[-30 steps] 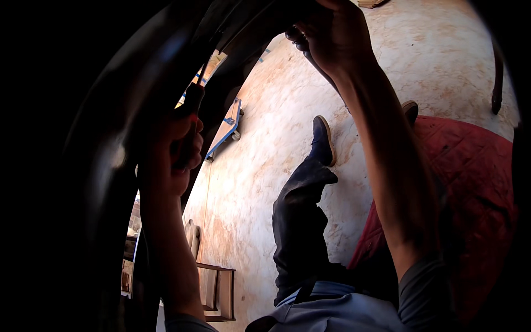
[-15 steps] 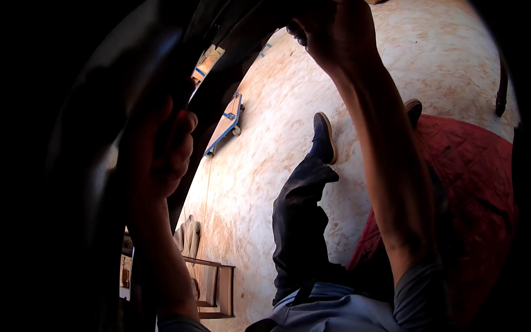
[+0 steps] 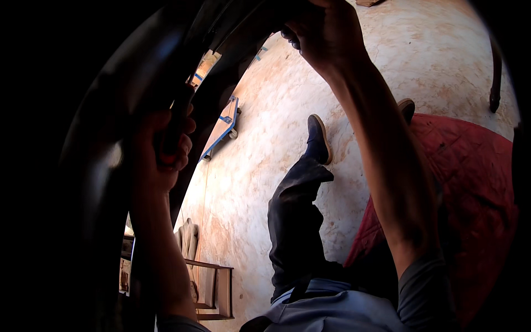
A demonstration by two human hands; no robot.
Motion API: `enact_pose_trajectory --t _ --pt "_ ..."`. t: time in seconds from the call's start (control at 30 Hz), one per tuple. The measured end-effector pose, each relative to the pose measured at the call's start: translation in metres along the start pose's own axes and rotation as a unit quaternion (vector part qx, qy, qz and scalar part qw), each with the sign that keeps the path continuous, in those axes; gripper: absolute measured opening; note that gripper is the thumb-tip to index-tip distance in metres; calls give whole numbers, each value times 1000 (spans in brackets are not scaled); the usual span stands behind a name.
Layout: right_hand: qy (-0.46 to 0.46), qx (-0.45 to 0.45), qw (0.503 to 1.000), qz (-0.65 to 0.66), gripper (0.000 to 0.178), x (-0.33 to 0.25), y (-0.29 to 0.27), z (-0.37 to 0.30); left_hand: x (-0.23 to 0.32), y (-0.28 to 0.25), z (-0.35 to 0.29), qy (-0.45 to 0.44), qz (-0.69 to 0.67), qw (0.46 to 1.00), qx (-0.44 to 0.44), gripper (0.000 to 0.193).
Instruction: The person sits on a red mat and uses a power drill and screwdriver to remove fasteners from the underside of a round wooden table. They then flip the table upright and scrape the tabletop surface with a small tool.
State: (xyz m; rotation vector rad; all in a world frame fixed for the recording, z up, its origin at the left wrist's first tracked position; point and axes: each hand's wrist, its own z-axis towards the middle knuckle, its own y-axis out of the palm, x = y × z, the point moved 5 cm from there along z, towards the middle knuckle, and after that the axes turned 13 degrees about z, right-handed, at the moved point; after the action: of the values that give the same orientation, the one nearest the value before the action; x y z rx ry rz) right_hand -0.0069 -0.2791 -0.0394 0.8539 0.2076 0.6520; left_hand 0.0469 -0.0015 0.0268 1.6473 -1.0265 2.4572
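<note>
In the head view, I am seeing the left hand (image 3: 152,141) gripping a dark, slim-handled tool with red accents (image 3: 177,113), which is pointing upward beside a glossy black curved panel (image 3: 113,157). The right hand (image 3: 331,44) is curling near the top edge; I cannot tell what it is holding. A brown, box-shaped wooden frame (image 3: 224,292) is resting lower left, its contents unclear.

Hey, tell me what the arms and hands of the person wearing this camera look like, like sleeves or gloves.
Both the left hand and the right hand look ungloved, though shadow hides detail. Both forearms are bare, with no watch or band visible. Dark grey, short sleeves show at the lower edge, plain where visible.
</note>
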Motion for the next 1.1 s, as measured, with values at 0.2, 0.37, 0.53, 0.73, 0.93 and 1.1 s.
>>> enact_pose_trajectory --t 0.2,0.37,0.53,0.73,0.93,1.1 --pt "23 9 999 38 35 18 -9 4 -25 7 4 0 -222 952 -213 52" --pt "15 19 998 56 32 27 -8 0 -17 -5 6 -42 -185 960 -208 44" --pt "-4 0 998 68 32 23 -8 0 -8 1 7 -27 -102 981 -163 40" --pt "-31 -13 999 28 32 -8 -1 4 7 19 0 -32 87 996 16 28" --pt "-21 -78 996 39 36 3 -2 4 19 22 -9 52 388 914 105 30" --pt "16 47 999 -9 41 -6 -8 5 -1 16 9 17 63 998 11 36"
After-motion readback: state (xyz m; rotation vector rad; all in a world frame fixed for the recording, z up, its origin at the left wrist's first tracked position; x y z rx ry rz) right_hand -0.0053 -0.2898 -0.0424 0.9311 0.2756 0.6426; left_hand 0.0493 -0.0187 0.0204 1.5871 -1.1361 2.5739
